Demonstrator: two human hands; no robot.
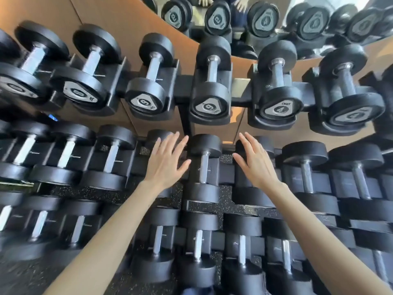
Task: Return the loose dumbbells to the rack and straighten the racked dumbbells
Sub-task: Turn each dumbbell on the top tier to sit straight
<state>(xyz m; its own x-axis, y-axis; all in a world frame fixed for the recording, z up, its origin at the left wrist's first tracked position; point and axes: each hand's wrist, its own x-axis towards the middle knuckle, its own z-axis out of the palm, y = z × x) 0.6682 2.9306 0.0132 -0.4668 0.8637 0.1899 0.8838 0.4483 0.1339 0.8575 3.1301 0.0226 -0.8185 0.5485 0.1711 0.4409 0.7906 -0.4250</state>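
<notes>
A three-tier rack (182, 86) holds several black dumbbells with steel handles. On the middle tier a dumbbell (204, 167) lies straight in its cradle between my two hands. My left hand (168, 160) hovers with straight, spread fingers over the dumbbell to its left, hiding most of it. My right hand (254, 161) is open too, above the dumbbell (251, 194) to the right. Neither hand grips anything. I cannot tell whether the palms touch the weights below them.
The top tier carries dumbbells marked 5 (209, 106) and 4 (278, 108). A mirror (276, 24) behind the rack reflects them and my hands. The bottom tier (198, 243) sits nearest me, over dark speckled rubber floor (119, 188).
</notes>
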